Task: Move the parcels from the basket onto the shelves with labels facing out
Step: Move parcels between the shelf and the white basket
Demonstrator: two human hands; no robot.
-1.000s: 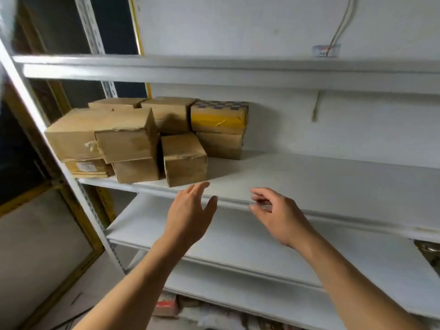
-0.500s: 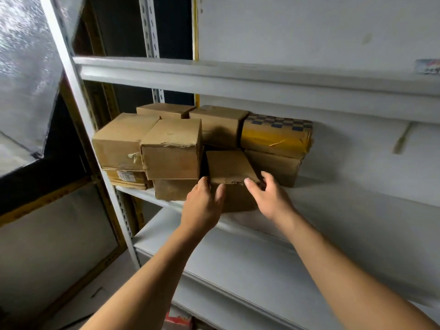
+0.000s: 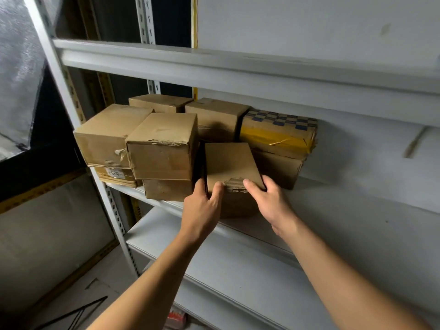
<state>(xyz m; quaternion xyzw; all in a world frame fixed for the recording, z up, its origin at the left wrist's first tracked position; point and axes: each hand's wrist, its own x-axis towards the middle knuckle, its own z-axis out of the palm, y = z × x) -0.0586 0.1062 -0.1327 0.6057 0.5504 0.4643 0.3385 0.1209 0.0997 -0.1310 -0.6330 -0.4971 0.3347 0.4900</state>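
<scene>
1. The left hand [image 3: 202,206] holds the small box [image 3: 229,164] with curled fingers [image 3: 217,189] on its left front corner.
2. The box sits on the shelf [image 3: 345,210] between both hands. It looks stiff and light, with a torn edge.
3. The right hand [image 3: 269,201] grips the right corner.

Both hands on one small box [image 3: 229,167] at the near edge of the middle shelf [image 3: 357,210]. Left hand [image 3: 201,208] grips its near left corner, thumb on top. Right hand [image 3: 269,201] grips the near right corner, thumb on the torn top edge. Stacked boxes [image 3: 164,148] just left and behind. Yellow-taped box [image 3: 278,134] sits on another, behind right. Label [image 3: 113,173] faces out on the low far-left box.
</scene>
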